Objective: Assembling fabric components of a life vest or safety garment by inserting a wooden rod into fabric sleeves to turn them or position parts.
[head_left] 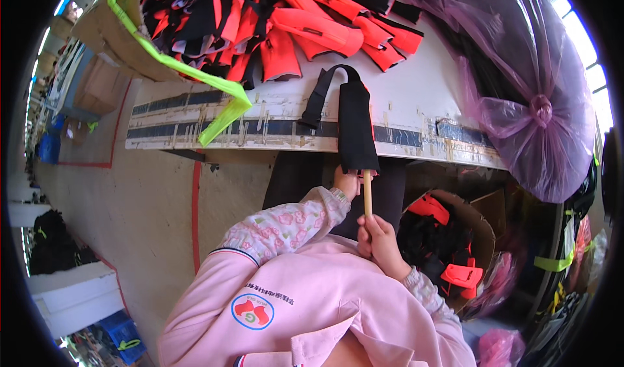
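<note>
Two hands, pink sleeves, near centre. Right hand (376, 237) gripped around one wooden stick (367, 193). Left hand (348, 182) pinching lower hem of one black fabric sleeve (355, 123), long, narrow, strap at far end, pulled over stick, lying across table edge (416, 107). Right, cardboard box (484, 221) holding black and orange pieces. Far, orange-black pile (279, 23); one tied purple plastic bag (526, 88).
</note>
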`<state>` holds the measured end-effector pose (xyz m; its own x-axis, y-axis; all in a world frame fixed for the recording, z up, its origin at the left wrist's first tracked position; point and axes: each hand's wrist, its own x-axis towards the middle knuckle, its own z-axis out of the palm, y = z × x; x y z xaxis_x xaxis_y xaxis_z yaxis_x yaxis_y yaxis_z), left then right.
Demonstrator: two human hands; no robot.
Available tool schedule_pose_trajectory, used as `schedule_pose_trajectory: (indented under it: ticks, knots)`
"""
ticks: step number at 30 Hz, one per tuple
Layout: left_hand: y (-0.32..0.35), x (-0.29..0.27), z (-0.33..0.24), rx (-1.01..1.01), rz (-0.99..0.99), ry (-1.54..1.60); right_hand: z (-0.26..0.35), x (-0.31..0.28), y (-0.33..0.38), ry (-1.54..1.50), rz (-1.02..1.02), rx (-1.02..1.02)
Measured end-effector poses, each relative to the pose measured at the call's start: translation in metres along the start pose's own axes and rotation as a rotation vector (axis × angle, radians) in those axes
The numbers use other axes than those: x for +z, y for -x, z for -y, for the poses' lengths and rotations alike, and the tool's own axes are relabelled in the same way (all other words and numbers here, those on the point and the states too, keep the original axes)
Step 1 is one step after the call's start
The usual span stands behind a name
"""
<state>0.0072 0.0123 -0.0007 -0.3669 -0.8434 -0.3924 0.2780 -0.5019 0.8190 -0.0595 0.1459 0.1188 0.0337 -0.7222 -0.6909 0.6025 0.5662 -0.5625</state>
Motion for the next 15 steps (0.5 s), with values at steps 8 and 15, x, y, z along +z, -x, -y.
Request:
schedule_pose_trajectory:
  ticks: [8,15]
  knots:
    - [-0.003,-0.002,-0.01,-0.077,0.031,-0.005,0.011,0.021,-0.073,-0.115,-0.113,-0.198]
    - [-0.001,0.004,-0.002,0.001,0.059,0.076,0.014,0.017,-0.046,-0.135,-0.031,-0.151]
